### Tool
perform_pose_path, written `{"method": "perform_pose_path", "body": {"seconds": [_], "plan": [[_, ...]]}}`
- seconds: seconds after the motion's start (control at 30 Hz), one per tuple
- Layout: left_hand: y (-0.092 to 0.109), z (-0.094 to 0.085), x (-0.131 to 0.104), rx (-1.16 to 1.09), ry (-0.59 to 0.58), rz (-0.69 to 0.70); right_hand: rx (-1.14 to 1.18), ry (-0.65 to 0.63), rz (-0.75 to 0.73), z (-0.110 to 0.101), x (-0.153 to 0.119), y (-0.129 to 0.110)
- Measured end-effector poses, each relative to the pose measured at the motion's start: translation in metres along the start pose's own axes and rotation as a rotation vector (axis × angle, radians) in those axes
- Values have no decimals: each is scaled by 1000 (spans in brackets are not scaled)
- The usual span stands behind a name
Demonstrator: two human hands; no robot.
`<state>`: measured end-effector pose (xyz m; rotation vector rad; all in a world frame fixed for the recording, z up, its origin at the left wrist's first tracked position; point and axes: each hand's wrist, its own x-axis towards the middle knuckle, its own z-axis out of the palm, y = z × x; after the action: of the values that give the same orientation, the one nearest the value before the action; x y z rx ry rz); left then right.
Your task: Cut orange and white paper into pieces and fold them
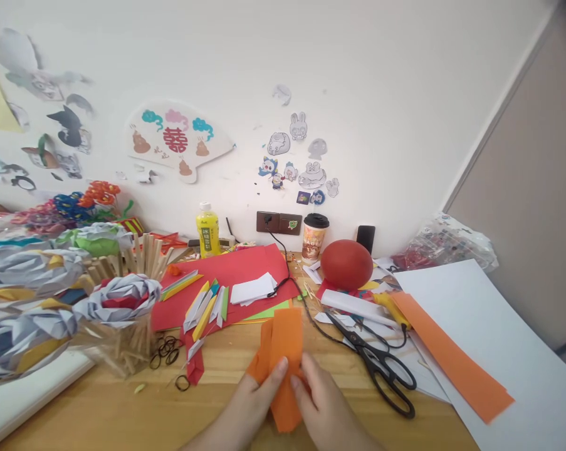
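Folded strips of orange paper (287, 332) are held up over the front middle of the wooden table. My left hand (259, 391) grips them from the left, its thumb lying across the front. On the right side, my right hand (323, 398) pinches the paper's edge with thumb and fingers. Part of the paper hangs down between the two hands. Right of my hands lie black-handled scissors (374, 360) with the blades pointing up and left.
Longer orange strips (452, 357) lie on white sheets at right. A red balloon (346, 264), a paper cup (314, 238) and a yellow bottle (208, 232) stand behind. Red sheets (259, 263) bear white cards and folded strips. Paper flowers (123, 297) crowd the left; rubber bands (166, 351) lie nearby.
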<state>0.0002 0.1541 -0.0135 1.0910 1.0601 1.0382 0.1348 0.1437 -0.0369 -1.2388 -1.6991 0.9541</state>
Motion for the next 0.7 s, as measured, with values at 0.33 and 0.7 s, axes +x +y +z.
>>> {"method": "perform_pose_path", "body": {"seconds": [0.33, 0.7], "plan": [[-10, -6, -1, 399, -175, 347, -270, 205, -321, -24, 2, -10], [-20, -5, 5, 409, -272, 335, -254, -58, -367, -27, -2, -22]]}}
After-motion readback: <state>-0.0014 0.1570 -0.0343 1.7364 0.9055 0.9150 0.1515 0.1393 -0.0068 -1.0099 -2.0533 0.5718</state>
